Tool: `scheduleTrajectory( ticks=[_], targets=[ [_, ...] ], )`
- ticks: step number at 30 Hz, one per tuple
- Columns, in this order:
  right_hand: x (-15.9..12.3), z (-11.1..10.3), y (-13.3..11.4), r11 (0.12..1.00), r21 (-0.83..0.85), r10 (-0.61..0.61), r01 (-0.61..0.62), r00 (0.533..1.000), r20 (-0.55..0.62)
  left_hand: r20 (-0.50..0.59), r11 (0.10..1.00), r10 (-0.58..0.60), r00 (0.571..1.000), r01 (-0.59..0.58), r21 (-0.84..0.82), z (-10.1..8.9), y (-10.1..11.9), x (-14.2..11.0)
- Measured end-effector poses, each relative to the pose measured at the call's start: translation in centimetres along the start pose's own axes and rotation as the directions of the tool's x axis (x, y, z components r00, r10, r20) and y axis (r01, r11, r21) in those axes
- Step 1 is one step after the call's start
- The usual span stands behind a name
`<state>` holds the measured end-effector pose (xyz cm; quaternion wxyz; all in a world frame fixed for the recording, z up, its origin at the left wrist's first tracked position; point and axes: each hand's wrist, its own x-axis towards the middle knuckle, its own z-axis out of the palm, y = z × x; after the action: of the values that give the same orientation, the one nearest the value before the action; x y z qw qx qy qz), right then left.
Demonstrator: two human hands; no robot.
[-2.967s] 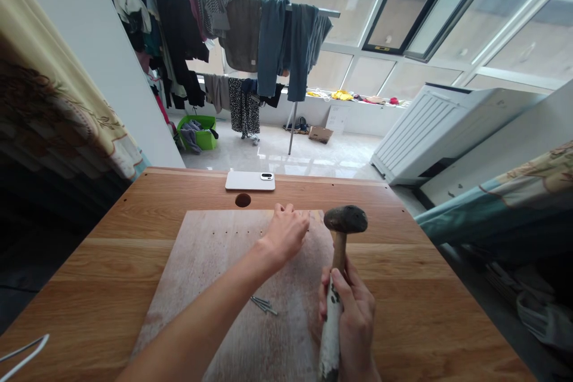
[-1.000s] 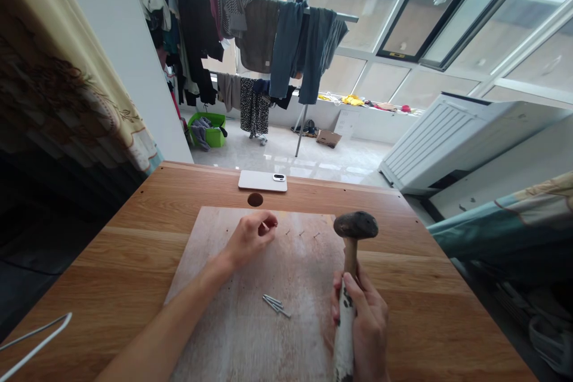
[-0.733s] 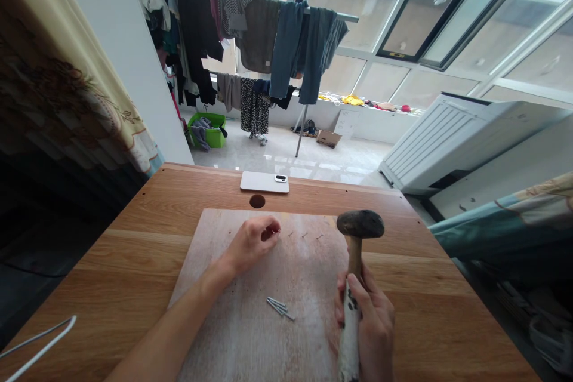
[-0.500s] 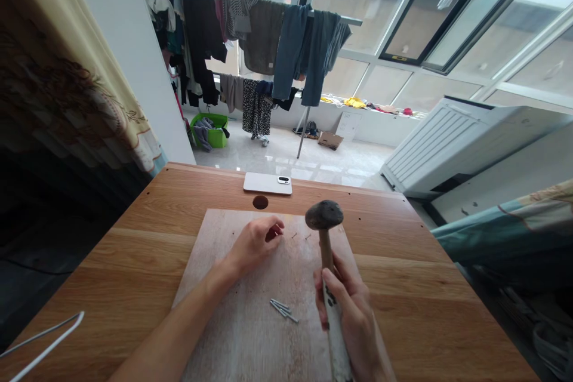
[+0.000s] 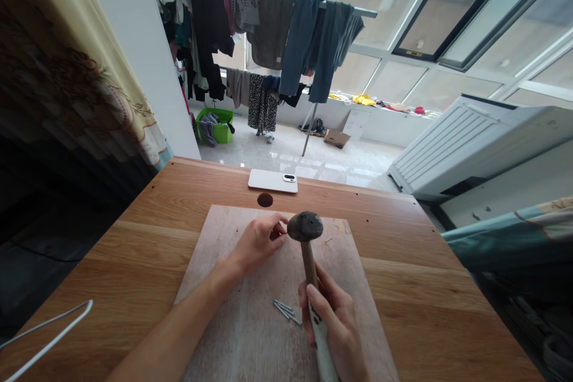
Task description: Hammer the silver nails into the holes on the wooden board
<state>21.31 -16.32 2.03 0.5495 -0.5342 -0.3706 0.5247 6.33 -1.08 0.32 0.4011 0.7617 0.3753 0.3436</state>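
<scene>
My right hand is wrapped round the handle of a hammer with a dark, rounded head and a worn, pale-painted grip. The hammer head is raised over the far part of a pale wooden board. Just left of the head, my left hand rests on the board with curled fingers drawn together; anything between the fingertips is hidden. A small nail shows right of the hammer head. Several loose silver nails lie in a small pile between my hands.
The board lies on a wooden table. Beyond it are a round hole and a white phone. A white cable sits at the left. Past the table stand a laundry rack with clothes and a green basket.
The hammer has moved left and slightly down, closer to my left hand, and its head now covers part of the nail area. My left hand stays almost in place. The view has shifted slightly.
</scene>
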Motion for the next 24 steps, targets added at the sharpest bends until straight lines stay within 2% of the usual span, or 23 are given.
scheduleTrajectory(
  ticks=[3, 6, 13, 18, 22, 24],
  targets=[
    [0.0, -0.3, 0.4, 0.998, -0.001, 0.064, -0.064, 0.998, 0.024, -0.001, 1.0, -0.001, 1.0, 0.001, 0.007, 0.0, 0.1, 0.0],
    [-0.1, -0.5, 0.7, 0.999, -0.014, 0.052, -0.052, 0.999, 0.013, 0.001, 1.0, -0.012, 1.0, 0.012, -0.006, -0.1, 0.1, 0.1],
    [-0.3, -0.2, 0.5, 0.997, -0.056, 0.058, -0.055, 0.996, 0.069, -0.007, 0.999, 0.005, 1.0, -0.005, 0.039, 0.1, -0.3, 0.1],
    [-0.2, 0.1, 0.2, 0.997, -0.012, 0.074, -0.074, 0.995, 0.067, 0.009, 0.991, 0.091, 0.996, -0.092, 0.097, 0.0, -0.8, 0.0],
    [-0.2, 0.1, 0.1, 0.999, 0.035, 0.039, -0.039, 0.999, -0.01, 0.027, 0.95, 0.138, 0.99, -0.14, 0.279, -1.6, 0.9, -1.1],
    [-0.1, -0.1, 0.1, 0.999, 0.046, 0.008, -0.006, 0.999, -0.046, 0.126, 0.902, 0.152, 0.98, -0.19, 0.388, -2.3, 2.9, -2.5]
  ],
)
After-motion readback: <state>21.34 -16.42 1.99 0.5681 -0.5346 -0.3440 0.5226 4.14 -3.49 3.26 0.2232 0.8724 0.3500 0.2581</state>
